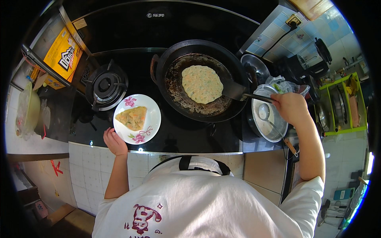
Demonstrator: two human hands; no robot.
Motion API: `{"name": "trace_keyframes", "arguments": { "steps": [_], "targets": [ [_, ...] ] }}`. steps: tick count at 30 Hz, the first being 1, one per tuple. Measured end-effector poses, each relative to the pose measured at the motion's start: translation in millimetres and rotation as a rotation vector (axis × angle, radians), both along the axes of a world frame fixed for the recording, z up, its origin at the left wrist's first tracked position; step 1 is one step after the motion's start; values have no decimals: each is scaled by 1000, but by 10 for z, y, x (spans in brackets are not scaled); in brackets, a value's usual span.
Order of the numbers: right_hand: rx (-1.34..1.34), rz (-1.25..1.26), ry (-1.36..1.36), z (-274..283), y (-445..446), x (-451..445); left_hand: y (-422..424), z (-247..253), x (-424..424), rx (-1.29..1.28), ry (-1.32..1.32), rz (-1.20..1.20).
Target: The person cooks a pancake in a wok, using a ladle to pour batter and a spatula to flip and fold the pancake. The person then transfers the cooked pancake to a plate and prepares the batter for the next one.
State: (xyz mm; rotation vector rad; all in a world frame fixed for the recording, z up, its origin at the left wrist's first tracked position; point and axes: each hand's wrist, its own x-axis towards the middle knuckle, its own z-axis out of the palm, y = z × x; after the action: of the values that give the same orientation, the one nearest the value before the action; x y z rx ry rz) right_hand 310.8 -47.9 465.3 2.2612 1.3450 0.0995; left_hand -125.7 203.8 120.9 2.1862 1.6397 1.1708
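Note:
My right hand [290, 107] grips the handle of a metal spatula [235, 90]. The spatula's dark blade touches the right edge of a round, pale pancake [202, 84] with green and orange bits. That pancake lies in a black wok [196, 116] with a brown-marked bottom. At the left, my left hand [115, 141] rests with its fingers at the lower left rim of a white floral plate [153, 114]. A folded, wedge-shaped piece of cooked pancake [132, 118] sits on the plate. Right of the wok stands a metal pot [269, 137] of pale batter with a ladle [264, 112] in it.
An unlit gas burner [106, 84] is behind the plate, on the black glass hob. A metal bowl [259, 67] and a plastic bag [287, 84] stand behind the pot. A green rack [345, 129] with dishes is at the far right, a yellow box [64, 55] at the back left.

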Motion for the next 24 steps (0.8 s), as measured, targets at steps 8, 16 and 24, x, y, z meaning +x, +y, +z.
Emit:
{"name": "trace_keyframes", "arguments": {
  "steps": [8, 16, 24],
  "targets": [
    [-19, 9, 5, 46, 19, 3, -5, 16, 14, 11, 7, 0],
    [-52, -34, 59, 57, 50, 49, -5, 24, 20, -14, 12, 6],
    [-87, -88, 166, 35, 96, 143, 12, -13, -1, -13, 19, 9]
  ]
}}
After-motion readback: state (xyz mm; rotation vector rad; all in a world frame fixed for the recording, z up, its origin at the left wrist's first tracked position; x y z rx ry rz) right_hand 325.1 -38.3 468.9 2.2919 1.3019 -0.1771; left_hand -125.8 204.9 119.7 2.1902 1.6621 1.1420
